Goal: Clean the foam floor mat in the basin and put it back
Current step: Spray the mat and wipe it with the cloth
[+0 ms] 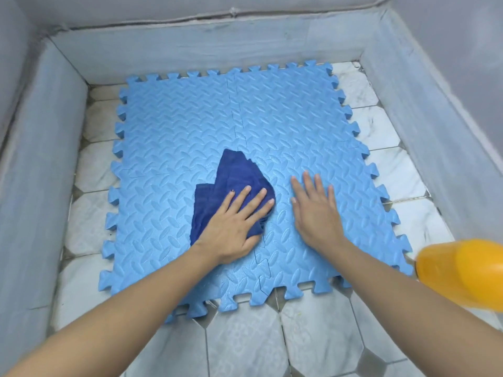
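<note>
A light blue foam floor mat [190,126] of interlocking puzzle-edged tiles lies flat on the tiled bottom of the basin [386,131]. A dark blue cloth [234,175] rests crumpled on the mat near its middle. My left hand [234,224] presses flat on the cloth's near part, fingers spread and pointing up-right. My right hand [315,210] lies flat on the bare mat just right of the cloth, fingers apart, holding nothing.
Grey concrete walls [40,172] ring the basin on the left, back and right. White tiles with dark grout show around the mat. A yellow-orange plastic container [462,270] sits blurred at the right edge, close to my right forearm.
</note>
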{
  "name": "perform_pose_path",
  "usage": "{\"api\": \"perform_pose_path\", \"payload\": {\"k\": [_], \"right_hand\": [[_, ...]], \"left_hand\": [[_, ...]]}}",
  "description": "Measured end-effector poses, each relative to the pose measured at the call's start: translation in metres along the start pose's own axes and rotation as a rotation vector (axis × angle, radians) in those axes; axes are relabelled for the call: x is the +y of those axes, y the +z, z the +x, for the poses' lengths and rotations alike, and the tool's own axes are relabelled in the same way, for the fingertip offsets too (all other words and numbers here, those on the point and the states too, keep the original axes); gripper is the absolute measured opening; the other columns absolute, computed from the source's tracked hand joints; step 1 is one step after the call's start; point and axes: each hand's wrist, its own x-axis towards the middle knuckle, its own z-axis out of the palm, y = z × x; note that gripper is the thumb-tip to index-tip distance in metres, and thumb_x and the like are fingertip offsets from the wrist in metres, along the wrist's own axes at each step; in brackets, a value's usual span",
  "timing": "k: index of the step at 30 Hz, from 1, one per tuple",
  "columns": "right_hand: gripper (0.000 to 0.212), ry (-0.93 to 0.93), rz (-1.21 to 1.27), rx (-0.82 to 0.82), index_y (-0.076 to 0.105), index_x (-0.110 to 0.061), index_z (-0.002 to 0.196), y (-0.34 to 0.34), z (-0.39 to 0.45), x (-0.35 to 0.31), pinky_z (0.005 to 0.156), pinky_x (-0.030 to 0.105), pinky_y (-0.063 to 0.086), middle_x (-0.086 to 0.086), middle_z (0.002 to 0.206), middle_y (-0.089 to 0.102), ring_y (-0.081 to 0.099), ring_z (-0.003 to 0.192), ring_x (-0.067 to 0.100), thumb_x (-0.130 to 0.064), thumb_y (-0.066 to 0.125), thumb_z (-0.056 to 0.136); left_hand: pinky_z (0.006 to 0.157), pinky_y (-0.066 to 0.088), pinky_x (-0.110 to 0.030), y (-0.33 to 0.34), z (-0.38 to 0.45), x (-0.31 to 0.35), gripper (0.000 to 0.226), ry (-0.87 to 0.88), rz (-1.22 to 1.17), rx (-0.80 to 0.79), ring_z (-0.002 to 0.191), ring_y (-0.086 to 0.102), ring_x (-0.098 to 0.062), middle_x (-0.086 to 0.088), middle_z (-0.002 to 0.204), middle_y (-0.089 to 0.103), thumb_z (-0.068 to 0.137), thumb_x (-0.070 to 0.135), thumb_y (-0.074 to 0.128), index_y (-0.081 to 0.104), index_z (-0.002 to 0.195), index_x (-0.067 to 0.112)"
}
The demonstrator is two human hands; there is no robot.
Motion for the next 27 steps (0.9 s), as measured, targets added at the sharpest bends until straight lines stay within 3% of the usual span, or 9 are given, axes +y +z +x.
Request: {"api": "perform_pose_path", "payload": {"k": [2,7,9,17,22,27], "right_hand": [[0.062,-0.063,-0.025,-0.028,0.020,-0.017,0.154,0.003,0.016,-0.018,0.120,0.051,0.005,0.004,0.164,0.014,0.008,0.151,0.026,-0.045,0.014,0.099],[0.065,-0.061,-0.065,-0.016,0.013,-0.021,0.156,0.012,0.017,-0.015,0.122,0.049,-0.003,0.001,0.165,0.007,0.001,0.152,0.022,-0.052,0.013,0.099],[0.064,-0.060,-0.055,-0.006,0.014,-0.021,0.156,0.013,0.017,-0.016,0.122,0.048,-0.003,0.001,0.165,0.008,0.000,0.152,0.021,-0.051,0.017,0.100],[0.063,-0.053,-0.012,0.053,0.026,-0.021,0.154,0.014,0.018,-0.016,0.122,0.049,0.007,0.001,0.163,0.020,0.012,0.151,0.021,-0.051,0.027,0.098],[0.062,-0.063,-0.005,0.063,0.028,-0.021,0.153,0.013,0.017,-0.015,0.121,0.049,0.010,0.001,0.162,0.023,0.015,0.151,0.021,-0.050,0.030,0.098],[0.063,-0.042,-0.064,0.026,0.024,-0.022,0.154,0.013,0.016,-0.016,0.121,0.048,0.009,0.000,0.163,0.018,0.014,0.151,0.021,-0.051,0.026,0.099]], "left_hand": [[0.119,0.004,-0.044,-0.003,0.007,-0.020,0.067,-0.067,0.002,0.021,0.148,0.008,-0.018,0.008,0.161,0.011,0.089,0.045,0.030,0.013,0.153,0.032],[0.120,0.000,-0.046,-0.022,0.017,-0.120,0.062,-0.759,-0.089,0.143,0.149,0.004,-0.025,0.000,0.162,0.006,0.095,0.040,0.026,0.011,0.153,0.026],[0.120,-0.002,-0.046,-0.027,0.018,-0.131,0.060,-0.849,-0.144,0.146,0.148,-0.003,-0.027,0.001,0.162,0.002,0.098,0.040,0.026,0.007,0.154,0.026],[0.120,0.002,-0.045,-0.009,0.033,-0.047,0.067,-0.186,-0.001,0.036,0.149,0.000,-0.027,0.005,0.162,0.003,0.092,0.048,0.025,0.008,0.154,0.028],[0.120,-0.004,-0.043,-0.014,0.047,-0.063,0.066,-0.357,-0.054,0.039,0.149,-0.005,-0.021,0.007,0.162,-0.002,0.091,0.051,0.015,0.001,0.153,0.033],[0.119,-0.005,-0.048,-0.021,0.034,-0.044,0.071,-0.224,0.012,-0.108,0.147,-0.014,-0.027,0.003,0.161,-0.014,0.090,0.057,0.008,-0.008,0.152,0.028]]}}
